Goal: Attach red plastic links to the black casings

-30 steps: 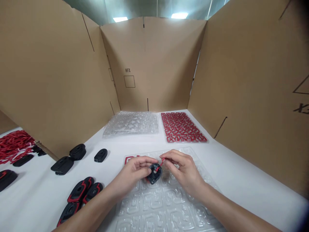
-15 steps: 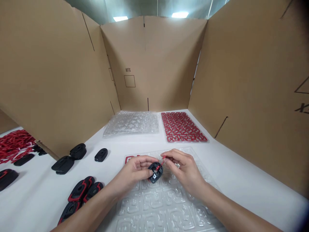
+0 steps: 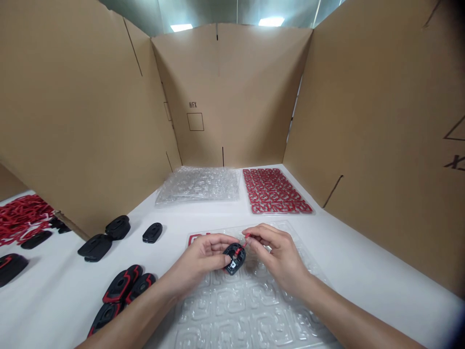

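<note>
The left hand [image 3: 205, 258] grips one black shell [image 3: 239, 262] above one clear tray [image 3: 232, 303]; the right hand [image 3: 274, 248] pinches one red strip [image 3: 239, 250] at the shell's one o'clock. The strip's other end seems inside the shell, though it's small. From there, three red-trimmed pieces [image 3: 121, 284] lie between eight and nine o'clock, one red-filled tray [image 3: 313, 211] at one.

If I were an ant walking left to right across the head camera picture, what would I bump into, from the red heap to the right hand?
Red heap → two plain black pieces close together → lone black piece → left hand → dark shell → right hand.
</note>
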Tool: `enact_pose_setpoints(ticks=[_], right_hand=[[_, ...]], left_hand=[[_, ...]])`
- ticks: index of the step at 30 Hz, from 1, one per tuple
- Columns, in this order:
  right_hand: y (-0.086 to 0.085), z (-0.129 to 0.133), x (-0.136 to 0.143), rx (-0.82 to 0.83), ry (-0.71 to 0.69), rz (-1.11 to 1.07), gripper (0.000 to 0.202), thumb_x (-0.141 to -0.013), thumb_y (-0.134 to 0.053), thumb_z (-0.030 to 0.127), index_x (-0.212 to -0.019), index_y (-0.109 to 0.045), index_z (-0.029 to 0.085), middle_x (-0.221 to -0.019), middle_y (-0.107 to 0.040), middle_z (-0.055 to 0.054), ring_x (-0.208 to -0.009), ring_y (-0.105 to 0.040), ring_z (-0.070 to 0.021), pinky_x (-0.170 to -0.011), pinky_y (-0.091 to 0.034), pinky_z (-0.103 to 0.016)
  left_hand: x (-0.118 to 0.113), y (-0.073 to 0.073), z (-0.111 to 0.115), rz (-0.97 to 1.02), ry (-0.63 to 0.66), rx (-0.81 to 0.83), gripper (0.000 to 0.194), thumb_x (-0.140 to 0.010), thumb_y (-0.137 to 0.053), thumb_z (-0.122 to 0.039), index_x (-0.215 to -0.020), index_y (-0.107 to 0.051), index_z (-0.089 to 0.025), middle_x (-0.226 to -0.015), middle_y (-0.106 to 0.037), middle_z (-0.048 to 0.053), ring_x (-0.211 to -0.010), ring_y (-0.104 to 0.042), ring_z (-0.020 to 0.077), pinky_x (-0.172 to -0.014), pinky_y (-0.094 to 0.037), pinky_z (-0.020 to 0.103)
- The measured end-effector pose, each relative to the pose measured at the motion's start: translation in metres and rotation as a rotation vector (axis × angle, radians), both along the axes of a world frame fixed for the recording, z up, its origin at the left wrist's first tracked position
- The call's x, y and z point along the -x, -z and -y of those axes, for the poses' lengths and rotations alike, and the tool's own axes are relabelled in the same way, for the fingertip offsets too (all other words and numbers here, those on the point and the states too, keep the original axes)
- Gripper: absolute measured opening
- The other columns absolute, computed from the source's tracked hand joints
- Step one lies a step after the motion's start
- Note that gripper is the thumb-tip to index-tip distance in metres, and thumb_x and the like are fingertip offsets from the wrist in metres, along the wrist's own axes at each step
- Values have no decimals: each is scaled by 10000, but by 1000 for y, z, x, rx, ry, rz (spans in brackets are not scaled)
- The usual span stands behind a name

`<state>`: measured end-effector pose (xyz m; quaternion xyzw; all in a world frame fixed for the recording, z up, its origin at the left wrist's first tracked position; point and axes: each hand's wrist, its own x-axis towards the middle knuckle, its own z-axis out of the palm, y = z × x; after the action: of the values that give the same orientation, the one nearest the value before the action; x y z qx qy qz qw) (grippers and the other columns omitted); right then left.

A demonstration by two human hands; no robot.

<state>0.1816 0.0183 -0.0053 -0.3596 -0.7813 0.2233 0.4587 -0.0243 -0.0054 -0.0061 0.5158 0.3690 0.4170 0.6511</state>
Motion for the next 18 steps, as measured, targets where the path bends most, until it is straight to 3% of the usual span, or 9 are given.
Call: enact_pose_setpoints(ticks=[4,10,18], right_hand=[[1,1,1,78,-3,-33,129,-892,-584,206,-927,-708,216,-829,-702,-20,-739,-631,-153,-707,-484,-274],[1,0,6,456,-79,-227,149,-861,-609,303,-951,-632,187,-654,-603,24,-580,-575,-130,-558,-476,-248],[-2,3,9,580,-170,-356,312,-841,-655,385,-1081,-633,188,-635,-568,48,-529,-541,-100,-510,-449,-223]], left_hand=[[-2,-2,0,25,-17,20,300,-701,-743,-194,-1000,-729,-180,-944,-740,66,-835,-622,172,-748,-435,279],[-2,-4,-1,40,-45,35,296,-726,-733,-199,-1021,-712,-179,-954,-725,69,-832,-612,164,-715,-442,260],[-5,1,0,-52,12,-88,352,-799,-715,-305,-1129,-670,-191,-1017,-680,80,-798,-611,175,-659,-491,289]])
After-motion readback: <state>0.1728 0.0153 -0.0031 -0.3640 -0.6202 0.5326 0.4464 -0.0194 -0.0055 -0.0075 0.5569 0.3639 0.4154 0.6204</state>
